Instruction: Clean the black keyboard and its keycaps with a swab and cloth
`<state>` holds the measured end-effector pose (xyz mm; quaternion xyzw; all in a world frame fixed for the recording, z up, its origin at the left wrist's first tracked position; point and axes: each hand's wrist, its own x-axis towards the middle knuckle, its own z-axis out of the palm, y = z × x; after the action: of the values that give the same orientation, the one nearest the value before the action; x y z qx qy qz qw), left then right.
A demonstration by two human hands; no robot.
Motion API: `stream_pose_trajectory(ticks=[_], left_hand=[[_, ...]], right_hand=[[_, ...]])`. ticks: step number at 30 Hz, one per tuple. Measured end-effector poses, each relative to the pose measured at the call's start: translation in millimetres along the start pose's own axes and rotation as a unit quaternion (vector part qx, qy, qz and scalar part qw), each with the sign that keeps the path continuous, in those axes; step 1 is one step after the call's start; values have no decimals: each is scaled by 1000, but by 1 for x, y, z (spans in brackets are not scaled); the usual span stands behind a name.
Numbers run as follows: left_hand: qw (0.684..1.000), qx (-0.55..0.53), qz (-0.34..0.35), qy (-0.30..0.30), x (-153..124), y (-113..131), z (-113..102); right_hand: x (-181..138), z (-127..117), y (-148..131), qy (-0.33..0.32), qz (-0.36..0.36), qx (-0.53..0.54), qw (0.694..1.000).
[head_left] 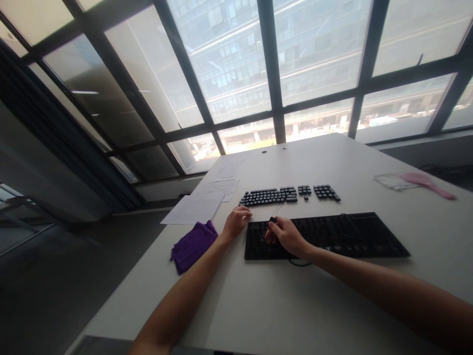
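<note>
Your right hand point(287, 235) gripped a small dark tool point(273, 220) over the keyboard point(351, 231); I couldn't tell whether your left hand point(235, 223), beside the keyboard's far-left corner, gripped anything. Keycaps point(268, 196) sat in rows beyond, apparently to preserve their layout. Purple cloth point(194, 245) and papers point(195, 209) lay left; your right hand partly hid the keyboard.

"What's on that white table point(236, 305)?"
"A black keyboard point(347, 234), with dark keycaps point(258, 197) laid out in blocks just beyond it."
"And over to the left?"
"A rumpled purple cloth point(194, 246), then white papers point(195, 209) behind it."
"Far right?"
"Some pink thing with a handle point(428, 184), overlapping what looks like a clear packet point(391, 181)."
</note>
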<state>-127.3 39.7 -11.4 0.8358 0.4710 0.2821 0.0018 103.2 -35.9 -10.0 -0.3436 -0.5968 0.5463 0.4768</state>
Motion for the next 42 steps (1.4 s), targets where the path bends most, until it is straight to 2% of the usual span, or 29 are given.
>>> stream_pose_trajectory(ticks=[9, 13, 24, 42], left_hand=[[998, -30, -35, 35, 16, -7, 12], [997, 1, -56, 51, 14, -11, 12], [993, 60, -48, 88, 17, -14, 11], [994, 21, -66, 84, 22, -20, 16]], right_hand=[[0, 0, 0, -10, 2, -7, 1000], [-1, 0, -2, -12, 3, -8, 1000], [-2, -1, -4, -14, 5, -18, 1000], [-3, -2, -5, -15, 9, -12, 1000]])
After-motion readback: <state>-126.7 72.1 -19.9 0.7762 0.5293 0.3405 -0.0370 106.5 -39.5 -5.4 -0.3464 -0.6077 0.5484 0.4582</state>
